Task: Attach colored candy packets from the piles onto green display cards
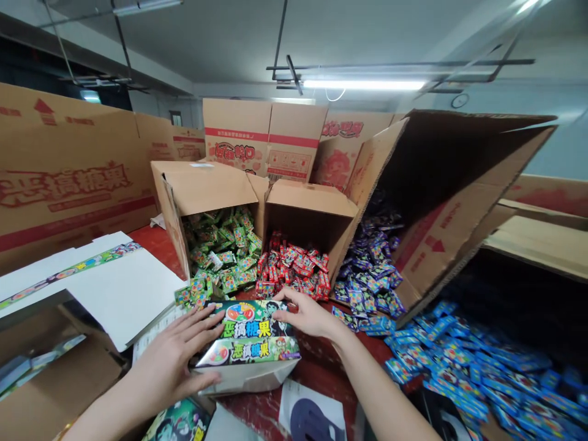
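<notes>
A printed candy box [248, 327] with green and black artwork and a white underside sits in front of me on the dark red table. My left hand [184, 346] grips its left side, fingers spread over the top and thumb on the lower front. At the upper right corner, my right hand [307, 313] holds the box with thumb and fingers. Behind it, small green candy packets [229, 251] and red candy packets [298, 266] spill from tipped cartons. Part of another printed box [179, 421] shows below my left hand.
Purple packets [374, 275] lie in a large tilted carton [427, 239]; blue packets [459, 361] are heaped at the right. White box blanks [105, 288] and an open brown carton [55, 392] are at the left. A printed white sheet [312, 404] lies near the front. Tall cartons [261, 135] stand behind.
</notes>
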Tool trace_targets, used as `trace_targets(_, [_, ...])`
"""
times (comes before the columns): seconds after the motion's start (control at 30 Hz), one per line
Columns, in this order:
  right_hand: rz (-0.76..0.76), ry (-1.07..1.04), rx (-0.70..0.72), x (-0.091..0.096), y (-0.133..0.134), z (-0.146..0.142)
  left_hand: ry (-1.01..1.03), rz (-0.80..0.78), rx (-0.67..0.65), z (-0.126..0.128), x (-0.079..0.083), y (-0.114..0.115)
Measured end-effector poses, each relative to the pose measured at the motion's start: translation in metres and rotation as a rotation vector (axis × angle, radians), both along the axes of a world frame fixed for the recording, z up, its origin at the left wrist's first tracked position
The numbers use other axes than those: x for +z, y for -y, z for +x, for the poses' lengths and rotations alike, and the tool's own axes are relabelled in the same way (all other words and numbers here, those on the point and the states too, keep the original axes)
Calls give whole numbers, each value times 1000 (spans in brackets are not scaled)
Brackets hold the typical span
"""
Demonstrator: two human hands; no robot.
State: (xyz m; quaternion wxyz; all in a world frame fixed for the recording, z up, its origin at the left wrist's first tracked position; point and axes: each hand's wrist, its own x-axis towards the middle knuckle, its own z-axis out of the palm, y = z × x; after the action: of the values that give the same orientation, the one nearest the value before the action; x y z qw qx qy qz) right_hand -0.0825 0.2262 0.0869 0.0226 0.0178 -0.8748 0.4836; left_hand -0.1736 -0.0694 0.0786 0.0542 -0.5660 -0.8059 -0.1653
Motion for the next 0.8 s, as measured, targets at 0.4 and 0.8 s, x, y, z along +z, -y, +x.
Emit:
trace_targets(0.4, [266, -78, 145, -4, -5, 24, 397, 84, -19, -14, -12, -3])
trace_targets(0.8, [247, -168, 65, 32, 38, 21, 90, 113, 105, -11, 19, -10])
